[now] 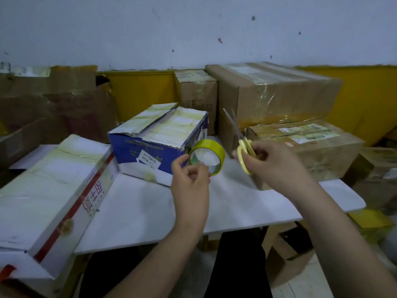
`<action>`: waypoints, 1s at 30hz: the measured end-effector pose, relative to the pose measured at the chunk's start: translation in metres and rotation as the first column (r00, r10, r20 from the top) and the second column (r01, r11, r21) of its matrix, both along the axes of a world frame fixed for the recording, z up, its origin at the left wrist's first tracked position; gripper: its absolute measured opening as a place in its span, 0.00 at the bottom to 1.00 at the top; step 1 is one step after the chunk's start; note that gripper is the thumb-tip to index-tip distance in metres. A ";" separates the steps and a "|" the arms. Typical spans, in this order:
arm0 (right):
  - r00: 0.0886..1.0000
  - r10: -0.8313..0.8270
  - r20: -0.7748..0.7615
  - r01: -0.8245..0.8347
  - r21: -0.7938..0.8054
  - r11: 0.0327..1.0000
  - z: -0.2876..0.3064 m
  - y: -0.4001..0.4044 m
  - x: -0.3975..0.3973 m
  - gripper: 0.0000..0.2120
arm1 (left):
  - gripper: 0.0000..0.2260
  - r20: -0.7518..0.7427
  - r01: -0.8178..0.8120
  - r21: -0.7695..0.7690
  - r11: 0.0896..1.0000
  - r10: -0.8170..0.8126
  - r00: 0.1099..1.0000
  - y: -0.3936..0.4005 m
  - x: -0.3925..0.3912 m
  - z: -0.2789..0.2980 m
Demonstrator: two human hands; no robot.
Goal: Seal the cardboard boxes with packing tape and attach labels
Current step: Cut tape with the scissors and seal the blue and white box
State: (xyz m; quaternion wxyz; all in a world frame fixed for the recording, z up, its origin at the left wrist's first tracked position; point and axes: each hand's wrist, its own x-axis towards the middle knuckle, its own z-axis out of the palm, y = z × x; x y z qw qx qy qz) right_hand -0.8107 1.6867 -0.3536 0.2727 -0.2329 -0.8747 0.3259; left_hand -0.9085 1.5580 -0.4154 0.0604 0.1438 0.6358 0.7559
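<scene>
The left hand (pixel 190 168) pinches the tape roll (pixel 207 157) upright over the bench (pixel 150 203), its open core facing the person; the right hand (pixel 272 162), just right of it, curls its fingers (pixel 261 153) through the scissors (pixel 240 140), blades pointing up-left and away; the blue box (pixel 159 136) sits directly behind the roll, other boxes crowding around

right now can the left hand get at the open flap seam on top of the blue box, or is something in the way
Probably yes. The left hand hovers just right of the blue box, nothing between them, but it holds the tape roll, so its fingers are occupied.
</scene>
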 end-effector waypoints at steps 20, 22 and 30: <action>0.737 0.660 0.145 -0.663 -0.034 0.748 0.020 0.035 -0.211 0.16 | 0.36 0.058 -0.314 -0.216 0.924 0.333 0.941 0.101 -0.021 -0.015; 0.722 0.675 0.156 -0.679 -0.033 0.734 0.021 0.034 -0.211 0.17 | 0.36 0.044 -0.313 -0.242 0.918 0.333 0.942 0.106 -0.026 -0.018; 0.712 0.669 0.213 -0.677 -0.043 0.734 0.026 0.034 -0.208 0.14 | 0.20 0.094 -0.263 -0.150 0.953 0.279 0.956 0.112 -0.030 -0.034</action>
